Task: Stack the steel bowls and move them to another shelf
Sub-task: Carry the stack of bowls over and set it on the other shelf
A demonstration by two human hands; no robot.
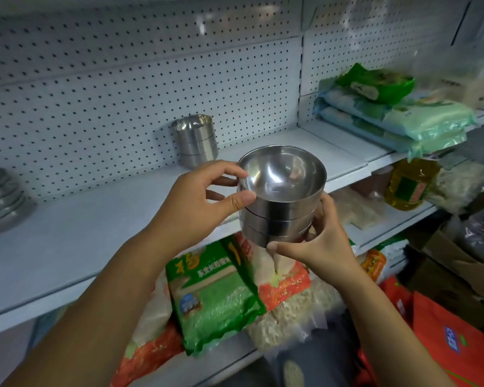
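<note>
Left hand (pixel 204 199): thumb and fingers pinch the rim of the top bowl (pixel 282 174), forearm reaching in from lower left
Right hand (pixel 322 241): fingers curled round the base of the stack, thumb at its lower edge
Held stack of steel bowls (pixel 280 216): upright, in the air at the shelf's front edge
Shelf (pixel 95 224): bare white board between second bowl stack (pixel 197 141) at the back and plates (pixel 0 199) far left

Green bag (pixel 218 297), directly below the gripped bowl stack (pixel 280 216): yellow mark resembling "1" and white Chinese characters, blurred, not legible. Oil bottle (pixel 411 185), right of the grip: label unreadable. Red bag (pixel 442 331), lower right: blue label unreadable.
</note>
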